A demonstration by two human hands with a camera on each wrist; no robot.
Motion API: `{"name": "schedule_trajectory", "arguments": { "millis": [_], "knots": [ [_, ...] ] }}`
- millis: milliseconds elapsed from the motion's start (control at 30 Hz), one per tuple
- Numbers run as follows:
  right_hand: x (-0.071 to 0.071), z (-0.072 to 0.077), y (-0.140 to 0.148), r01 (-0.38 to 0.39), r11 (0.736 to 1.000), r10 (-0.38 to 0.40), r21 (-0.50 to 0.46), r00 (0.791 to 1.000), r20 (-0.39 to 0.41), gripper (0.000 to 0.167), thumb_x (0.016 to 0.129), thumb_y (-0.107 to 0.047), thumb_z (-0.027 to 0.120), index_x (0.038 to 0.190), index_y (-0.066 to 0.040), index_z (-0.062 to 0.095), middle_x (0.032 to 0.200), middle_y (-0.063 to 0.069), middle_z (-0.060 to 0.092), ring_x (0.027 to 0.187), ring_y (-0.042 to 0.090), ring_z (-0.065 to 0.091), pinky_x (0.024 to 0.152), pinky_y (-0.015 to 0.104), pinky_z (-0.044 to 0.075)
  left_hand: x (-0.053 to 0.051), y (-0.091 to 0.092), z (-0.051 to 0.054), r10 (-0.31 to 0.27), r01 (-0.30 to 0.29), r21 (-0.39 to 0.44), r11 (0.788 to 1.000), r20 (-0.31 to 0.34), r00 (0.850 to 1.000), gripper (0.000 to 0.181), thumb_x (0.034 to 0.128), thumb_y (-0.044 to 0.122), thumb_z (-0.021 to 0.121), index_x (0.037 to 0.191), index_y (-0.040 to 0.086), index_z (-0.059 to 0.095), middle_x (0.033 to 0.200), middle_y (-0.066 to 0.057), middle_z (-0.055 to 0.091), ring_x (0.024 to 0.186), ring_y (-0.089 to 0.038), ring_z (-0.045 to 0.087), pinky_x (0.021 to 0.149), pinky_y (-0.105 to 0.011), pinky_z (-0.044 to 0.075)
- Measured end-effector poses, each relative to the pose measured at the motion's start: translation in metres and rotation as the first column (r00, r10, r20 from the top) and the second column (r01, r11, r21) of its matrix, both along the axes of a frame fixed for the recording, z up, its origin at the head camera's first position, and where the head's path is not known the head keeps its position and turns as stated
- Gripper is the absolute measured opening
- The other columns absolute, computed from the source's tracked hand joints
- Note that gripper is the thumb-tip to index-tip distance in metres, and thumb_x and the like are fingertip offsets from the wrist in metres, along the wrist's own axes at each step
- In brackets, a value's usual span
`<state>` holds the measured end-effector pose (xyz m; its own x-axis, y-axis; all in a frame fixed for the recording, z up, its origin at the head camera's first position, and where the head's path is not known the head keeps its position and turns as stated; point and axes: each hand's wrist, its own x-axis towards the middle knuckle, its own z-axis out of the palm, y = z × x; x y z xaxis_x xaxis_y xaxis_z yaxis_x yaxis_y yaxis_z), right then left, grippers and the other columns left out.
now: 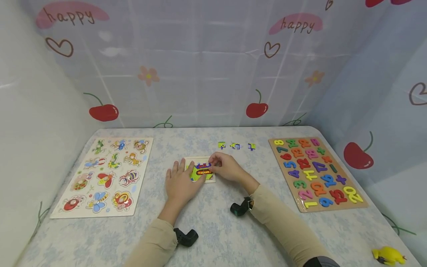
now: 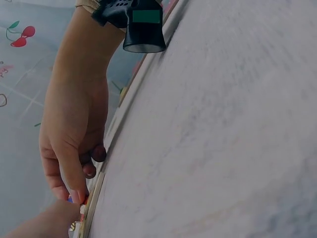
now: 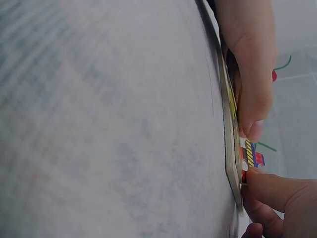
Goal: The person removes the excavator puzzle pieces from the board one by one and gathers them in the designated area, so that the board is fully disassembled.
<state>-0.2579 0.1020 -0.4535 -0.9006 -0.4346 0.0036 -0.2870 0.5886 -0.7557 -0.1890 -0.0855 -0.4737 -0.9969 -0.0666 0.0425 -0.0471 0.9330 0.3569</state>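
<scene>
A small wooden jigsaw board (image 1: 200,158) with a colourful vehicle picture lies mid-table. My left hand (image 1: 180,185) rests over its left side with fingers spread, its thumb reaching to the lower edge. At the board's right side, my right hand (image 1: 228,168) pinches a puzzle piece between thumb and fingers. In the right wrist view this striped, red and blue piece (image 3: 251,154) stands tilted up from the board, close to both thumbs. The right hand (image 2: 74,114) shows curled fingers in the left wrist view. Fingers partly hide the picture.
Three loose puzzle pieces (image 1: 235,146) lie behind the board. An insect puzzle board (image 1: 141,189) lies on the left, and a number puzzle board (image 1: 293,193) on the right. A yellow toy (image 1: 389,256) is at the near right corner. Curtains (image 1: 207,92) surround the table.
</scene>
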Motion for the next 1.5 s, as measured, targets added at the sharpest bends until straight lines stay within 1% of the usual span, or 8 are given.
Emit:
{"name": "schedule_trajectory", "arguments": {
  "millis": [200, 500, 667, 800, 1000, 1233, 1367, 1500],
  "knots": [
    [-0.001, 0.0, -0.001, 0.005, 1.0, -0.005, 0.013, 1.0, 0.004, 0.013, 0.092, -0.019, 0.072, 0.101, -0.017, 0.063, 0.091, -0.002, 0.065, 0.075, 0.014, 0.053, 0.069, 0.026, 0.045, -0.001, 0.001, -0.001, 0.012, -0.012, -0.005, 1.0, -0.006, 1.0, 0.086, 0.0846, 0.079, 0.046, 0.15, 0.023, 0.046, 0.163, -0.012, 0.03, 0.152, -0.038, 0.021, 0.121, -0.063, 0.017],
    [-0.005, 0.001, 0.001, -0.014, 1.0, 0.015, -0.024, 0.999, 0.049, 0.014, 0.091, -0.018, 0.073, 0.102, -0.015, 0.064, 0.092, 0.0, 0.065, 0.079, 0.014, 0.055, 0.071, 0.027, 0.046, -0.002, 0.002, 0.0, 0.025, -0.025, 0.013, 1.0, -0.017, 1.0, 0.085, 0.0831, 0.077, 0.05, 0.148, 0.022, 0.048, 0.162, -0.012, 0.031, 0.152, -0.038, 0.021, 0.121, -0.063, 0.017],
    [-0.008, 0.002, 0.001, -0.023, 0.999, 0.025, -0.037, 0.997, 0.071, 0.015, 0.09, -0.016, 0.073, 0.101, -0.013, 0.064, 0.092, 0.001, 0.064, 0.081, 0.014, 0.056, 0.073, 0.026, 0.047, -0.002, 0.004, 0.002, 0.032, -0.031, 0.039, 0.999, -0.012, 0.999, 0.084, 0.083, 0.075, 0.054, 0.148, 0.022, 0.049, 0.162, -0.013, 0.031, 0.152, -0.039, 0.02, 0.121, -0.063, 0.015],
    [-0.009, 0.004, 0.001, -0.028, 0.999, 0.03, -0.03, 0.998, 0.062, 0.014, 0.09, -0.018, 0.073, 0.1, -0.014, 0.064, 0.092, 0.001, 0.064, 0.081, 0.015, 0.056, 0.073, 0.027, 0.046, -0.002, 0.004, 0.003, 0.033, -0.032, 0.065, 0.997, -0.01, 0.999, 0.083, 0.083, 0.072, 0.057, 0.148, 0.02, 0.049, 0.162, -0.014, 0.03, 0.153, -0.039, 0.019, 0.121, -0.064, 0.014],
    [-0.01, 0.009, 0.007, 0.056, 0.997, -0.055, -0.045, 0.998, 0.031, 0.013, 0.091, -0.02, 0.072, 0.101, -0.017, 0.064, 0.095, 0.0, 0.065, 0.078, 0.016, 0.053, 0.067, 0.027, 0.045, -0.001, 0.003, 0.002, 0.038, -0.038, 0.073, 0.997, -0.003, 0.999, 0.084, 0.0829, 0.073, 0.057, 0.148, 0.021, 0.048, 0.163, -0.013, 0.029, 0.153, -0.039, 0.018, 0.121, -0.063, 0.013],
    [-0.009, 0.016, 0.036, 0.142, 0.99, -0.14, -0.011, 0.987, 0.083, 0.016, 0.09, -0.02, 0.073, 0.102, -0.016, 0.064, 0.097, 0.003, 0.065, 0.082, 0.019, 0.055, 0.069, 0.029, 0.046, 0.001, 0.003, -0.003, 0.033, -0.032, 0.09, 0.995, -0.013, 0.999, 0.085, 0.0827, 0.074, 0.056, 0.149, 0.022, 0.047, 0.164, -0.012, 0.028, 0.154, -0.038, 0.016, 0.122, -0.062, 0.012],
    [-0.013, 0.018, 0.066, 0.205, 0.978, -0.208, 0.038, 0.97, 0.122, 0.019, 0.091, -0.022, 0.072, 0.106, -0.015, 0.063, 0.101, 0.005, 0.064, 0.089, 0.02, 0.056, 0.071, 0.029, 0.046, 0.001, 0.003, -0.004, 0.03, -0.027, 0.094, 0.995, -0.032, 0.999, 0.084, 0.0834, 0.074, 0.055, 0.15, 0.023, 0.046, 0.163, -0.012, 0.028, 0.153, -0.037, 0.017, 0.122, -0.062, 0.012],
    [-0.017, 0.022, 0.1, 0.226, 0.968, -0.24, 0.11, 0.96, 0.141, 0.022, 0.092, -0.022, 0.07, 0.11, -0.012, 0.061, 0.104, 0.008, 0.063, 0.092, 0.022, 0.057, 0.072, 0.028, 0.047, 0.001, 0.002, -0.005, 0.031, -0.027, 0.1, 0.995, -0.048, 0.998, 0.083, 0.0836, 0.073, 0.056, 0.149, 0.023, 0.047, 0.163, -0.012, 0.029, 0.153, -0.037, 0.018, 0.122, -0.062, 0.013]
  ]
}}
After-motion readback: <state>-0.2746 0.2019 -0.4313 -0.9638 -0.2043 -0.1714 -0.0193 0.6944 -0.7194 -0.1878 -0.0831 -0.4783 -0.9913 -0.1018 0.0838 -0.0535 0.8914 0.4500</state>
